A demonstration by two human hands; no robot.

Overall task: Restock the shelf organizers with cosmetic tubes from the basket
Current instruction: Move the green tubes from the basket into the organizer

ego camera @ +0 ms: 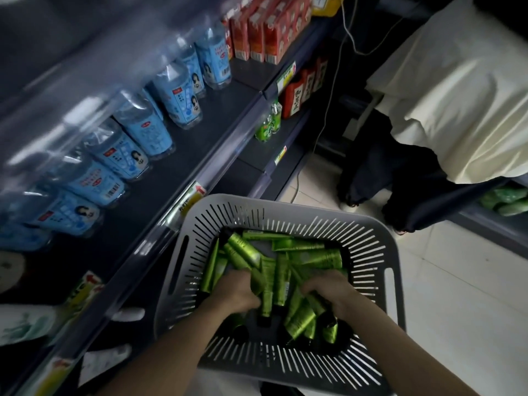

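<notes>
**A:** Where do the tubes stand?

**B:** All the green tubes are in the grey basket at six o'clock, heaped crosswise. None is on the shelf, which runs from seven up to one o'clock.

**A:** And the hands?

**B:** Both are down in the heap. The left hand, at the basket's seven o'clock, has its grip curled round a few tubes. The right hand, at five o'clock, has its fingers buried among them, so I cannot tell whether that grip holds anything.

**A:** What could go wrong?

**B:** The tubes look glossy and lie crossed. I'd expect a bunch lifted by the left hand to drag its neighbours over the rim onto the floor, or one to slip out. What carries the basket is hidden, so a hard press at its near edge might tip it.
</notes>
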